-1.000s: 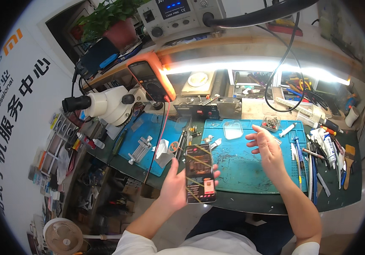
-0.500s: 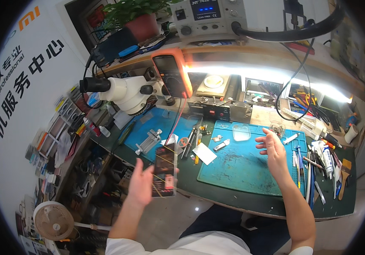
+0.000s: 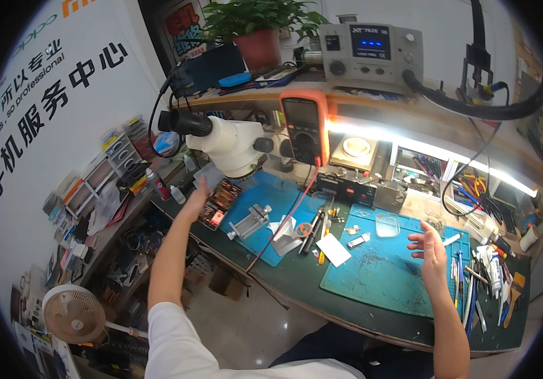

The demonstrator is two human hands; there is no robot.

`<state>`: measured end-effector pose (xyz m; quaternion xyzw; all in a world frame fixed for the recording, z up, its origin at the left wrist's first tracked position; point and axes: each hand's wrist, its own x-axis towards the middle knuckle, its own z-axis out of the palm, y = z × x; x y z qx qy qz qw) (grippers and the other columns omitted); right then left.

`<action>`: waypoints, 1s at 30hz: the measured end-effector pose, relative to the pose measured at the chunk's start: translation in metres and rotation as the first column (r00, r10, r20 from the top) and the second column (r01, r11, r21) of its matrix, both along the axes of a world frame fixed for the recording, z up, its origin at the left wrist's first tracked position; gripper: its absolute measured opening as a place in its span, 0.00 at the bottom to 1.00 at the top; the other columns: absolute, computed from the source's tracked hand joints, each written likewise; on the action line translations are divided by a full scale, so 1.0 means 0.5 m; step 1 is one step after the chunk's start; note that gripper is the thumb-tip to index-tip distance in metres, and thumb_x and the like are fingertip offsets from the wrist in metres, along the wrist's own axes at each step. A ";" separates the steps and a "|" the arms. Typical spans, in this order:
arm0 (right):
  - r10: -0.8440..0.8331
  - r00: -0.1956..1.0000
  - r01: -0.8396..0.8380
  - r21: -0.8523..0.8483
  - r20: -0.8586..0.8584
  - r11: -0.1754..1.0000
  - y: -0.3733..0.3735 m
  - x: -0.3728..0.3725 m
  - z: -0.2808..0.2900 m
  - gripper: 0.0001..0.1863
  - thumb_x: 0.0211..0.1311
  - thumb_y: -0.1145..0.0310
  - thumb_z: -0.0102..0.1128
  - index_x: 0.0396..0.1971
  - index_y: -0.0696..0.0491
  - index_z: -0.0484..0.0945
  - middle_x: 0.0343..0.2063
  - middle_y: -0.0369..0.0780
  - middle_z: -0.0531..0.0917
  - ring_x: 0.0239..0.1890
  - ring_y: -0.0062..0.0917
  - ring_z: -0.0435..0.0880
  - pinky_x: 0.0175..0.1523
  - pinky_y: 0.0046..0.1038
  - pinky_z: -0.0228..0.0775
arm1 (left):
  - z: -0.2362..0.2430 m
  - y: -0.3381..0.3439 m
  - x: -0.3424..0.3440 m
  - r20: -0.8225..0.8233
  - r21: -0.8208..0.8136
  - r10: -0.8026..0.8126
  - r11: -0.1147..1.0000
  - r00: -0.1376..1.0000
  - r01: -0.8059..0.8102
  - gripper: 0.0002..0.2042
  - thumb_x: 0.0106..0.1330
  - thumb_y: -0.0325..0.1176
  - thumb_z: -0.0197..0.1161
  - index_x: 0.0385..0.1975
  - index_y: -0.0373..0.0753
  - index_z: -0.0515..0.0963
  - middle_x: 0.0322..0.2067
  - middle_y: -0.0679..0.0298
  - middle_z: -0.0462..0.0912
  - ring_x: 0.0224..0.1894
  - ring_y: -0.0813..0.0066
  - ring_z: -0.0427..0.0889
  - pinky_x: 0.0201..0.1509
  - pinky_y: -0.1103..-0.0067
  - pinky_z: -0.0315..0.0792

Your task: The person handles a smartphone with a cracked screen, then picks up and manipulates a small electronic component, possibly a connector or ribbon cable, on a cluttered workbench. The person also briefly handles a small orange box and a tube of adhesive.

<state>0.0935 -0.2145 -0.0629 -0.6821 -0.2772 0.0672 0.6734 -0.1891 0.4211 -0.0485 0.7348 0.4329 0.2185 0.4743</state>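
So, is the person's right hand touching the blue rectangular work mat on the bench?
Apart. The head view shows the right hand open, raised above the blue rectangular work mat, fingers spread and holding nothing.

Head view, single wide fisheye, worn on the person's head. Looks down and forward over a repair bench [image 3: 296, 284]; straight edges bow near the rim. Near edge: own shirt and both forearms entering from below. Far: shelf with a potted plant [image 3: 255, 28]. Left: wall sign and floor fan [image 3: 72, 314]. Right: tool clutter. No second view.
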 end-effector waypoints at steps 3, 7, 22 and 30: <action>-0.068 0.996 0.072 -0.068 0.061 0.995 -0.023 0.014 0.001 0.33 0.82 0.46 0.38 0.68 0.60 0.66 0.42 0.39 0.85 0.39 0.20 0.83 0.43 0.22 0.75 | -0.010 -0.102 0.123 0.010 -0.009 -0.109 0.994 0.994 0.109 0.53 0.68 0.78 0.34 0.59 0.23 0.76 0.61 0.46 0.77 0.64 0.59 0.73 0.71 0.70 0.60; -0.024 0.998 0.028 -0.065 0.063 0.997 0.007 0.010 -0.010 0.33 0.82 0.45 0.37 0.67 0.59 0.68 0.41 0.39 0.85 0.38 0.20 0.83 0.43 0.21 0.74 | -0.023 -0.049 0.079 -0.182 0.326 -0.208 0.909 0.961 0.259 0.41 0.76 0.67 0.38 0.47 0.31 0.85 0.39 0.49 0.89 0.45 0.55 0.87 0.55 0.68 0.75; -0.036 0.947 0.093 -0.165 0.319 0.982 0.001 -0.032 0.026 0.28 0.82 0.51 0.41 0.67 0.58 0.69 0.40 0.39 0.84 0.37 0.20 0.82 0.41 0.23 0.73 | -0.082 -0.142 -0.249 0.223 0.721 0.311 0.585 0.924 -0.371 0.12 0.73 0.32 0.59 0.51 0.36 0.81 0.37 0.51 0.86 0.35 0.59 0.85 0.41 0.70 0.76; 0.005 0.893 0.142 -0.292 0.450 0.946 -0.003 -0.059 0.074 0.25 0.79 0.57 0.48 0.67 0.57 0.70 0.36 0.39 0.84 0.34 0.21 0.82 0.41 0.25 0.74 | -0.123 -0.105 -0.270 0.325 0.660 0.352 0.580 0.878 -0.477 0.14 0.74 0.30 0.58 0.56 0.34 0.76 0.35 0.58 0.84 0.33 0.71 0.81 0.41 0.75 0.76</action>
